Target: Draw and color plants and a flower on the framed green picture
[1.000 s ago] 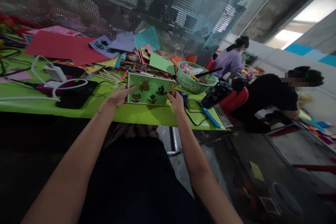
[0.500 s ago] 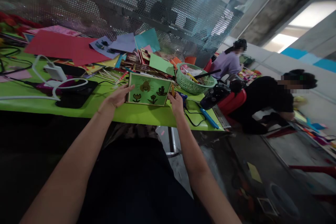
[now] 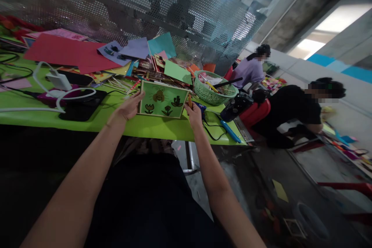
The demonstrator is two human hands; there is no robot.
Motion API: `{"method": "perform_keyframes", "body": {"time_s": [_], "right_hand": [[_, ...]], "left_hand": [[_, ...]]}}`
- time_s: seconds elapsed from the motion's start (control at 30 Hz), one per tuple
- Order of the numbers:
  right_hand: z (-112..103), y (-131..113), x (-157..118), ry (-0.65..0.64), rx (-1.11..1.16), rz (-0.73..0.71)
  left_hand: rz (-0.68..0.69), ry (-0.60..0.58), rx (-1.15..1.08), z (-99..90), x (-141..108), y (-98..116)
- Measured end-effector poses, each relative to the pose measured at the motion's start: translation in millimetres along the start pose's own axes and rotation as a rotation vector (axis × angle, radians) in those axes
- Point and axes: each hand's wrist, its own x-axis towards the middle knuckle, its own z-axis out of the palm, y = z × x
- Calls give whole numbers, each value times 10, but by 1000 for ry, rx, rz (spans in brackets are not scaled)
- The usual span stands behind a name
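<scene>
A light-framed green picture (image 3: 162, 102) with a brown animal face and several flowers is held upright over the green table (image 3: 162, 128). My left hand (image 3: 131, 106) grips its left edge, thumb on the front. At its right edge is my right hand (image 3: 193, 114), closed on the frame, with a yellow-orange pencil (image 3: 190, 100) sticking up between its fingers. Behind the picture, a light green paper sheet (image 3: 178, 71) lies on a heap of craft scraps. The fingers behind the frame are hidden.
To the right are a green basket (image 3: 213, 92) of supplies, a blue tool (image 3: 231, 131) and a black cord. On the left lie a black phone-like slab (image 3: 84, 106), white cables and red paper (image 3: 64, 52). Two people sit farther right.
The whole view has shifted slightly, so things appear a little farther left. Both hands keep their hold on the picture, which has barely moved.
</scene>
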Motion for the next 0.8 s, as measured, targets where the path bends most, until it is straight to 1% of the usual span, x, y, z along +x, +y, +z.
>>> {"method": "perform_keyframes", "body": {"time_s": [0.23, 0.5, 0.67, 0.8], "right_hand": [[-5, 11, -4, -16, 4, -11], [-4, 25, 3, -14, -4, -8], [-17, 67, 12, -16, -10, -17], [-8, 82, 22, -14, -8, -14]], "left_hand": [[3, 9, -14, -15, 26, -8], [-89, -70, 3, 5, -9, 12], [-65, -72, 14, 38, -28, -1], [-9, -10, 42, 13, 18, -56]]}}
